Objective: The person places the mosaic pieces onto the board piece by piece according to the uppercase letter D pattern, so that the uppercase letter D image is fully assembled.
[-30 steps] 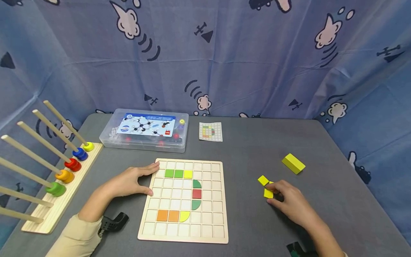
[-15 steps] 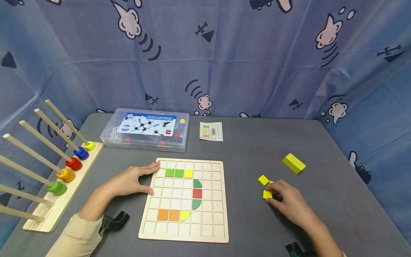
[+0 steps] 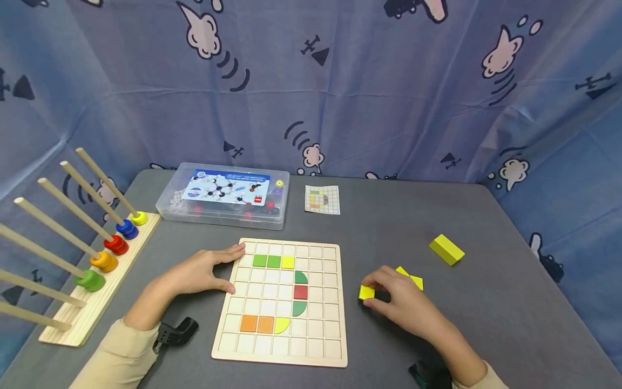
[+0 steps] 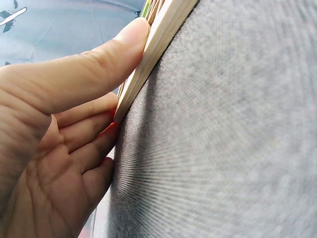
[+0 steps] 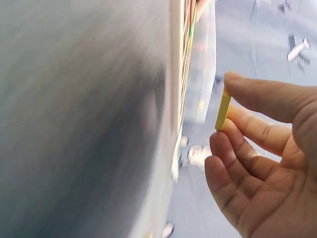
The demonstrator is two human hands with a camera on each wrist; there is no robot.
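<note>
My right hand (image 3: 405,302) pinches a small yellow square tile (image 3: 366,292) between thumb and fingertips, just right of the board. In the right wrist view the tile (image 5: 223,111) appears edge-on, off the table. A wooden grid board (image 3: 279,359) lies flat in the middle, bearing green, yellow, red and orange pieces. My left hand (image 3: 199,273) rests at its left edge, thumb and fingers touching the rim, as the left wrist view also shows. Behind the right hand lie two more yellow tiles (image 3: 417,282), partly hidden by it.
A yellow block (image 3: 447,249) lies at the right. Behind the board are a small pattern card (image 3: 331,201) and a clear plastic case (image 3: 221,217) with a molecule label. A wooden peg stand (image 3: 80,316) with coloured rings stands at the far left.
The right hand has moved left from the yellow tiles towards the board with one tile pinched, uncovering more of the others. The left hand stays on the board's edge.
</note>
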